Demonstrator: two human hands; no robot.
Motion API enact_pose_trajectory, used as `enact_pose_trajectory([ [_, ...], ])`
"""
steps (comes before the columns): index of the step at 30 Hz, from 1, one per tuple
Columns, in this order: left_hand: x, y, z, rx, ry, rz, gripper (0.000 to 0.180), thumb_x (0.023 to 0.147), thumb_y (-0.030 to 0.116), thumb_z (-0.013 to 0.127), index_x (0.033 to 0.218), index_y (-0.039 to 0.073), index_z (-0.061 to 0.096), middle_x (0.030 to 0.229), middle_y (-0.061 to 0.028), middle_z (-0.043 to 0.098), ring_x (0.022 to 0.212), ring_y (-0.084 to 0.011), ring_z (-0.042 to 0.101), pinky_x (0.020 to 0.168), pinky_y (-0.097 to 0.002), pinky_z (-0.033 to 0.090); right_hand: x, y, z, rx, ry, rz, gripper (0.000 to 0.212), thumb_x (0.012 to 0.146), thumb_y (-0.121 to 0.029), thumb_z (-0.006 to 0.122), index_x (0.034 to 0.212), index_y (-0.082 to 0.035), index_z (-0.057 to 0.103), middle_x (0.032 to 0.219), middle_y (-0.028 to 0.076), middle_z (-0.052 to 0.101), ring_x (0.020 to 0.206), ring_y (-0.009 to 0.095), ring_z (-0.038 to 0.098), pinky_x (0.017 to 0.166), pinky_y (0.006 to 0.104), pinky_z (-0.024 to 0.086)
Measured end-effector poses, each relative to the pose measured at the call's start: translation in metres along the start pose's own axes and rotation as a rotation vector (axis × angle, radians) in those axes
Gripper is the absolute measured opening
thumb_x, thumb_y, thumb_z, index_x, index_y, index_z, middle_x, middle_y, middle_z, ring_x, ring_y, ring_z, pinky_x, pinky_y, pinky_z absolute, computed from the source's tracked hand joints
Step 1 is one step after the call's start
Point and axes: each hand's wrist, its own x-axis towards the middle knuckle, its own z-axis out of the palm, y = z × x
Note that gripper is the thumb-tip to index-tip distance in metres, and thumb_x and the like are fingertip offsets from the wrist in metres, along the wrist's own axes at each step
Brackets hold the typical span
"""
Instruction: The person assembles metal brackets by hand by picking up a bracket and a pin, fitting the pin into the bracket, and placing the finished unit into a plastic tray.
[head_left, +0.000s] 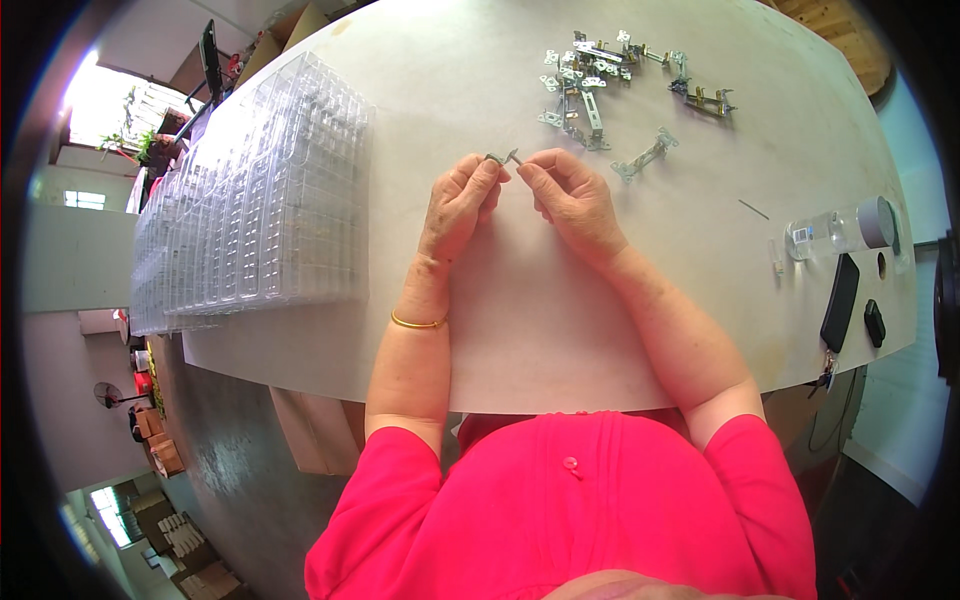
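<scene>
Over the middle of the table my left hand pinches a small metal part between thumb and forefinger. Facing it, my right hand is closed on a thin grey metal piece, whose tip comes close to the part; I cannot tell whether the two touch. Beyond my hands lies a loose pile of metal bracket assemblies with flat perforated plates. One separate bracket assembly lies just past my right hand, and another sits farther to the right.
A tall stack of clear plastic trays stands on the table at left. Toward the right lie a thin rod, a clear bottle with a grey lid, a small clear vial, a black phone-like slab and a small black object.
</scene>
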Motion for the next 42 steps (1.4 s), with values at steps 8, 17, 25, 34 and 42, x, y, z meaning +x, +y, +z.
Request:
enact_pose_trajectory([
  [8, 0.0, 0.002, 0.003, 0.204, 0.039, 0.061, 0.026, 0.104, 0.026, 0.054, 0.091, 0.006, 0.066, 0.064, 0.007, 0.045, 0.058, -0.0031, 0.037, 0.052, -0.0205, 0.029, 0.0, 0.004, -0.001, -0.148, 0.048, -0.097, 0.015, 0.097, -0.019, 0.066, 0.103, -0.005, 0.063, 0.07, -0.003, 0.058, 0.065, 0.003, 0.052, 0.057, 0.0214, 0.042],
  [17, 0.001, -0.01, 0.003, 0.456, -0.01, 0.23, 0.019, 0.101, 0.018, 0.06, 0.089, 0.003, 0.063, 0.068, 0.0062, 0.045, 0.062, -0.004, 0.037, 0.054, -0.0216, 0.033, 0.0, 0.01, 0.0, -0.144, 0.048, -0.1, 0.011, 0.096, -0.014, 0.066, 0.101, -0.005, 0.065, 0.076, -0.001, 0.059, 0.067, 0.006, 0.055, 0.059, 0.0231, 0.045],
  [25, -0.005, -0.001, 0.014, 0.302, -0.082, 0.104, 0.024, 0.101, 0.022, 0.058, 0.088, 0.004, 0.063, 0.065, 0.0051, 0.046, 0.06, -0.0045, 0.04, 0.052, -0.0214, 0.033, 0.007, 0.01, -0.001, -0.135, 0.237, -0.341, 0.011, 0.095, -0.014, 0.068, 0.101, -0.006, 0.065, 0.093, -0.003, 0.06, 0.075, 0.005, 0.053, 0.068, 0.0205, 0.045],
  [34, 0.001, 0.004, -0.005, -0.22, -0.078, -0.088, 0.032, 0.105, 0.029, 0.048, 0.092, 0.004, 0.064, 0.062, 0.0016, 0.05, 0.05, -0.0059, 0.038, 0.046, -0.0208, 0.03, 0.004, 0.006, -0.002, -0.095, 0.156, -0.058, 0.012, 0.096, -0.016, 0.066, 0.094, -0.004, 0.067, 0.072, -0.007, 0.056, 0.067, 0.003, 0.047, 0.059, 0.0217, 0.041],
  [42, 0.001, 0.003, -0.003, -0.224, -0.085, -0.086, 0.032, 0.105, 0.029, 0.049, 0.092, 0.004, 0.064, 0.061, 0.002, 0.05, 0.05, -0.0056, 0.038, 0.045, -0.0207, 0.029, 0.003, 0.006, -0.001, -0.157, 0.12, -0.083, 0.012, 0.096, -0.015, 0.065, 0.094, -0.004, 0.067, 0.07, -0.005, 0.056, 0.065, 0.003, 0.047, 0.058, 0.0228, 0.041],
])
